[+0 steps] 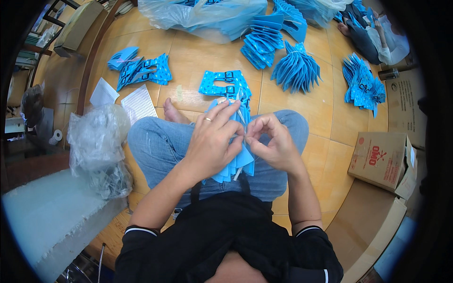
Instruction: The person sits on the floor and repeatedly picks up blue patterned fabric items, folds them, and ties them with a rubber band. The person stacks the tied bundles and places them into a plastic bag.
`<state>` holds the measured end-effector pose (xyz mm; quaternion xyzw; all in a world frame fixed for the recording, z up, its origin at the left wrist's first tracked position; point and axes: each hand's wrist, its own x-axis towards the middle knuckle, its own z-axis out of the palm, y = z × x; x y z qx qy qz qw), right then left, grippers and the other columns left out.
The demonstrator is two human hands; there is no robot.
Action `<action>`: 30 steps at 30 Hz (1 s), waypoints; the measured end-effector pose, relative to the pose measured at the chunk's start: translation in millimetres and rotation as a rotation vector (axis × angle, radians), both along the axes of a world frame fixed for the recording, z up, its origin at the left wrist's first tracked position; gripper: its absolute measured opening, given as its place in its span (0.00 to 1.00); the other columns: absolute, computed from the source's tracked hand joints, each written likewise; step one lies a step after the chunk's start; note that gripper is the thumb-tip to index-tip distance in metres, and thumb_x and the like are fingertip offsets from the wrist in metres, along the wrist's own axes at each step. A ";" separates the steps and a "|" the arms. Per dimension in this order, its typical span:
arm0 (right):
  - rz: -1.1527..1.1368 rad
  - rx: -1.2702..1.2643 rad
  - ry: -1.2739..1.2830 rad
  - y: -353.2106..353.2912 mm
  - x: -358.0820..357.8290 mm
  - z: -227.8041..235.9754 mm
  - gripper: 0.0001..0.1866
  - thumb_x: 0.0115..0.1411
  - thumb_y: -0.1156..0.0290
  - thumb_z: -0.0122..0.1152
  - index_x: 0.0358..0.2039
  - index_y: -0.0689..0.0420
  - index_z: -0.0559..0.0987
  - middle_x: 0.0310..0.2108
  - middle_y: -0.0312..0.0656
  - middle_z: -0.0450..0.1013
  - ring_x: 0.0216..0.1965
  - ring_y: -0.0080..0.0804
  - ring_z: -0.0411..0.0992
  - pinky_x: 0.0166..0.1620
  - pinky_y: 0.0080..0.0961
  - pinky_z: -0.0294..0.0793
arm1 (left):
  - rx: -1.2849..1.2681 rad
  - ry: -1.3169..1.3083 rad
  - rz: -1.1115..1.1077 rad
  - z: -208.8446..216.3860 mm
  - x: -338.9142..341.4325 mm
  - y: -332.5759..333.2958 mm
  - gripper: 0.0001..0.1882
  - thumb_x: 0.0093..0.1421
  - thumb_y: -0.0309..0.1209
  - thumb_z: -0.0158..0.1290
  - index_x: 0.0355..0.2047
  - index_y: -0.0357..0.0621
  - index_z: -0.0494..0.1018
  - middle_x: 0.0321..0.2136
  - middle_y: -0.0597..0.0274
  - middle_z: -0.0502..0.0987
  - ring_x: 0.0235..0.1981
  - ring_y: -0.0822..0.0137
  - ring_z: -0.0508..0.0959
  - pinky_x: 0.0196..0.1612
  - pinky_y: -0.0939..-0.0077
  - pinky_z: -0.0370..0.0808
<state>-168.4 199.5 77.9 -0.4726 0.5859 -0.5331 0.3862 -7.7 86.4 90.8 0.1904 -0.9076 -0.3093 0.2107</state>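
Note:
I sit cross-legged with a stack of blue printed fabric pieces (240, 162) across my lap. My left hand (210, 137), with a ring on one finger, rests over the stack, its thumb and index finger pinched together. Right against it, my right hand (273, 144) pinches with thumb and fingertips. What lies between the fingertips is too small to make out. A slim, pointed, pale tool (240, 113) sticks out beyond the left fingers; its kind is unclear. Just past my hands lies a blue dotted piece with black buckles (222, 84). Below, a white strip (237, 174) pokes from the stack.
Fanned blue bundles (296, 68) lie on the tiled floor (325, 118), with more by a large clear bag (203, 19). At left are buckled pieces (146, 70), a white perforated sheet (139, 103) and crumpled plastic (96, 137). Cardboard boxes (377, 158) stand right; another person (382, 40) sits far right.

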 end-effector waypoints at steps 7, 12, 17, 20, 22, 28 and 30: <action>-0.162 -0.123 0.357 2.7 8.1 1.5 0.12 0.51 0.82 0.65 0.33 0.60 0.71 0.30 0.42 0.75 0.29 0.31 0.76 0.33 0.25 0.76 | 0.035 -0.014 0.039 0.6 -2.2 1.3 0.06 0.53 0.28 0.58 0.30 0.46 0.73 0.59 0.50 0.68 0.61 0.49 0.66 0.58 0.57 0.60; -0.201 -0.204 0.488 6.9 9.9 7.6 0.14 0.49 0.83 0.67 0.33 0.59 0.71 0.28 0.41 0.76 0.29 0.34 0.76 0.33 0.26 0.76 | 0.049 -0.027 0.052 1.5 -6.3 8.7 0.05 0.53 0.28 0.57 0.31 0.47 0.73 0.59 0.49 0.67 0.61 0.49 0.65 0.59 0.57 0.58; -0.220 -0.197 0.516 7.7 10.7 9.6 0.14 0.47 0.83 0.67 0.32 0.58 0.73 0.25 0.40 0.75 0.28 0.37 0.76 0.30 0.29 0.75 | 0.058 -0.033 0.047 3.1 -7.3 10.6 0.06 0.53 0.29 0.57 0.31 0.46 0.73 0.59 0.49 0.67 0.61 0.48 0.64 0.60 0.55 0.57; -0.219 -0.211 0.541 7.7 10.8 10.6 0.14 0.47 0.83 0.67 0.32 0.57 0.73 0.25 0.40 0.75 0.28 0.37 0.76 0.30 0.29 0.75 | 0.063 -0.042 0.045 4.9 -7.3 11.3 0.05 0.53 0.29 0.57 0.31 0.46 0.73 0.60 0.49 0.66 0.62 0.47 0.63 0.60 0.54 0.57; -0.219 -0.222 0.567 7.7 10.9 11.7 0.14 0.47 0.83 0.67 0.32 0.57 0.73 0.25 0.40 0.75 0.27 0.37 0.76 0.30 0.30 0.75 | 0.069 -0.059 0.041 6.1 -7.3 11.7 0.05 0.53 0.29 0.57 0.31 0.46 0.72 0.60 0.48 0.66 0.62 0.47 0.63 0.61 0.54 0.57; -0.160 -0.181 0.618 9.0 8.4 19.3 0.14 0.46 0.83 0.66 0.32 0.58 0.72 0.25 0.40 0.72 0.28 0.37 0.75 0.30 0.30 0.74 | 0.082 -0.072 0.033 8.1 -8.2 14.6 0.06 0.54 0.28 0.56 0.32 0.46 0.71 0.60 0.48 0.65 0.63 0.47 0.61 0.61 0.54 0.56; -0.138 -0.179 0.609 8.2 6.9 20.7 0.14 0.46 0.83 0.66 0.32 0.59 0.72 0.25 0.41 0.71 0.28 0.37 0.74 0.31 0.31 0.74 | 0.081 -0.077 0.037 8.2 -8.6 15.7 0.06 0.54 0.28 0.56 0.32 0.46 0.71 0.61 0.48 0.65 0.64 0.47 0.61 0.61 0.55 0.56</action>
